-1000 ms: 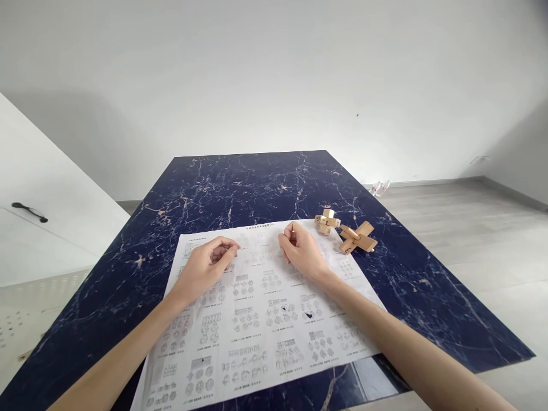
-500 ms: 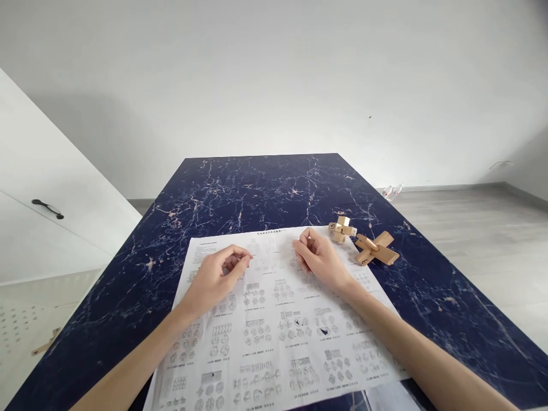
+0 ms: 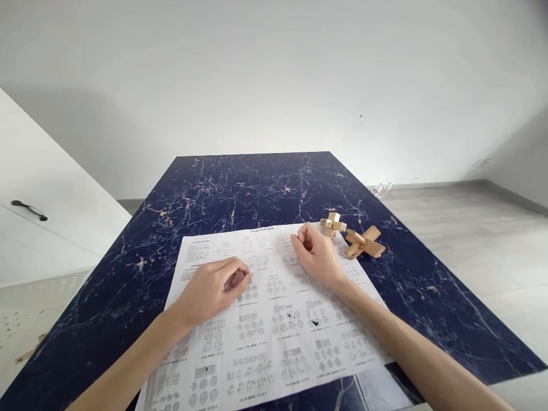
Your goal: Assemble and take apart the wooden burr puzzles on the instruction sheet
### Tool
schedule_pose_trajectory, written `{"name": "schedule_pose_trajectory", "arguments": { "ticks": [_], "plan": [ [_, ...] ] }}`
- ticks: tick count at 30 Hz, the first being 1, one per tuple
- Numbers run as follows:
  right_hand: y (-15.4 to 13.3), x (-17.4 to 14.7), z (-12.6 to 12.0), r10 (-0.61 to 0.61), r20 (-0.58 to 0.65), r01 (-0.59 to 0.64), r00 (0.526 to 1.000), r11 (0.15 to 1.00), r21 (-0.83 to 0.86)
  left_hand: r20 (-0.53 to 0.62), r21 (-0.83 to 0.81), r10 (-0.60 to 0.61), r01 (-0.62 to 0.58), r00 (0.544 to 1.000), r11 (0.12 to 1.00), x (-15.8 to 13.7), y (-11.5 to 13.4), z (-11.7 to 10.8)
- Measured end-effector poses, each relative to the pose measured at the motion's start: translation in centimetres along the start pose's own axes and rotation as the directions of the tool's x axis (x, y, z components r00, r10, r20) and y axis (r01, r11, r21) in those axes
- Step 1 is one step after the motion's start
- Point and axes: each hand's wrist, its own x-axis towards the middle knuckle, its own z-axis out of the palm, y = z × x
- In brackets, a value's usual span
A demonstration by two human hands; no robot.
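Note:
My left hand (image 3: 212, 290) rests on the left half of a printed paper sheet (image 3: 257, 354), its fingers curled in toward the thumb. Nothing shows between them. Farther up the sheet on the right, my right hand (image 3: 319, 258) is loosely closed as well, with no object visible in it. The sheet bears rows of small line drawings of puzzles. Just beyond my right hand stands a small interlocking wooden puzzle (image 3: 333, 224) by the paper's upper right corner. Beside it lies a larger cross-shaped wooden puzzle (image 3: 365, 242).
The dark blue marble-patterned table (image 3: 240, 188) reaches back toward a pale wall. Under the sheet's lower edge lies a clear plastic sleeve (image 3: 381, 388). A white cabinet door with a black handle (image 3: 29, 210) is at the left. Clear bottles (image 3: 381, 190) are by the wall.
The view has shifted slightly to the right. My left hand has slid a little down the sheet, toward me. My right hand has curled somewhat more; both puzzles stay in place.

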Motion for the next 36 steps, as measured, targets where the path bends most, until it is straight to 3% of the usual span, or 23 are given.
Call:
{"name": "schedule_pose_trajectory", "arguments": {
  "ticks": [4,7,11,13,18,23,26,30,32,36],
  "plan": [
    [-1.1,-1.4,-2.5,-0.19,-0.059,0.17,0.98,0.952,-0.255,-0.058,0.086,0.073,-0.068,0.996,0.994,-0.4,-0.3,0.4],
    [-1.4,-3.6,-5.8,-0.267,-0.186,0.174,0.946,0.899,-0.402,-0.079,0.141,0.144,-0.132,0.987,0.981,-0.5,-0.3,0.5],
    [-0.1,-6.4,-10.2,-0.118,-0.415,-0.13,0.902,0.843,-0.522,-0.082,0.165,0.241,-0.225,0.967,0.96,-0.7,0.2,0.8],
    [0.8,-6.7,-11.4,-0.016,-0.447,-0.245,0.894,0.819,-0.518,-0.09,0.178,0.273,-0.254,0.958,0.95,-0.8,0.4,0.9],
    [2.1,-5.7,-11.8,0.192,-0.326,-0.31,0.926,0.88,-0.361,-0.078,0.174,0.316,-0.299,0.946,0.938,-1.0,0.9,1.3],
    [0.6,-6.3,-10.6,0.215,-0.383,-0.287,0.899,0.947,-0.143,-0.079,0.185,0.312,-0.293,0.947,0.938,-1.2,1.0,1.5],
    [-1.5,-7.5,-9.0,0.225,-0.273,-0.194,0.935,0.971,0.137,-0.1,0.117,0.243,-0.231,0.965,0.966,-1.2,1.6,1.4],
    [-4.4,-8.3,-5.6,0.164,0.032,-0.166,0.986,0.949,0.269,-0.132,-0.106,0.058,-0.073,0.99,0.992,-1.2,2.8,0.8],
    [-5.6,-8.3,-3.8,0.12,0.18,-0.171,0.976,0.938,0.3,-0.114,-0.217,0.015,-0.04,0.993,0.975,-1.2,3.2,0.6],
    [-6.7,-7.7,-0.7,0.024,0.4,-0.177,0.916,0.919,0.351,-0.011,-0.415,0.048,-0.049,0.999,0.908,-1.3,3.3,0.5]
  ]
}}
